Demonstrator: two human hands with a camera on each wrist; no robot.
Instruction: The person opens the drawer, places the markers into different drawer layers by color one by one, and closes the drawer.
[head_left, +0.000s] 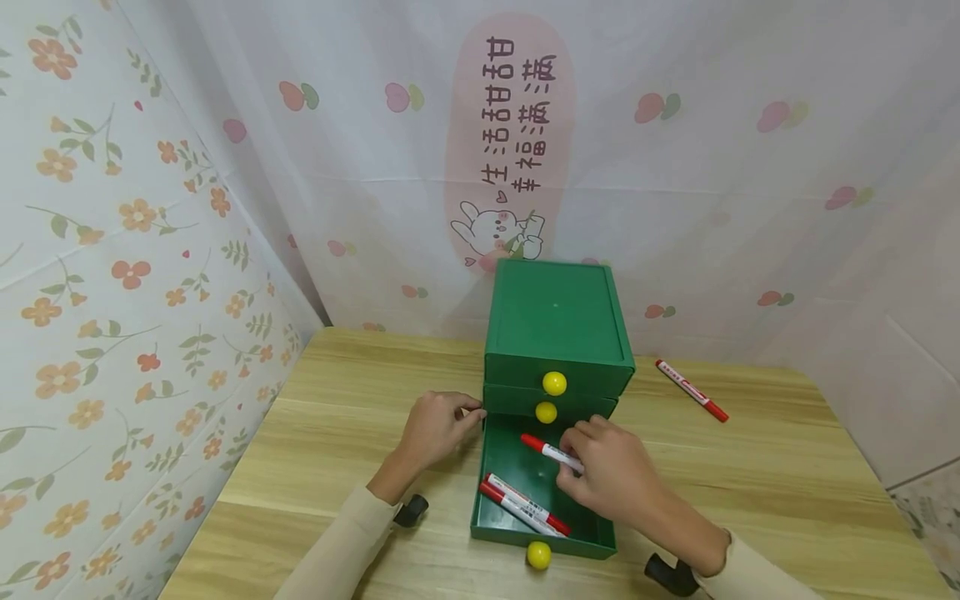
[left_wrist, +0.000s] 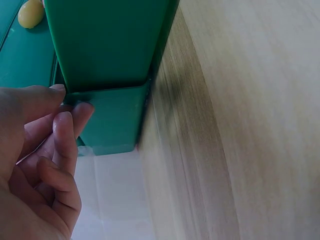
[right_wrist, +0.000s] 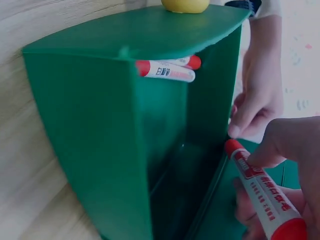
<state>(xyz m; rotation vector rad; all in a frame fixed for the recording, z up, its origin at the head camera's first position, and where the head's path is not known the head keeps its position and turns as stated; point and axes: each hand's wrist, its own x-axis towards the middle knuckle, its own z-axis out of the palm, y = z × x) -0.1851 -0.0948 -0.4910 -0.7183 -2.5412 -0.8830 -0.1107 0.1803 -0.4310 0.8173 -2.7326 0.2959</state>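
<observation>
A green three-drawer cabinet stands on the table, its bottom drawer pulled far out. My right hand pinches a red-and-white marker over that drawer; in the right wrist view the marker lies between thumb and fingers. Two more markers rest side by side near the drawer's front wall. My left hand is at the cabinet's left side, fingertips right at the edge where the drawer comes out. In the left wrist view the left hand's thumb and fingertips meet at that green edge.
Another red-and-white marker lies on the wooden table, right of the cabinet. Yellow round knobs stick out from the drawer fronts. A printed white curtain hangs behind the table, and a flowered cloth hangs at the left.
</observation>
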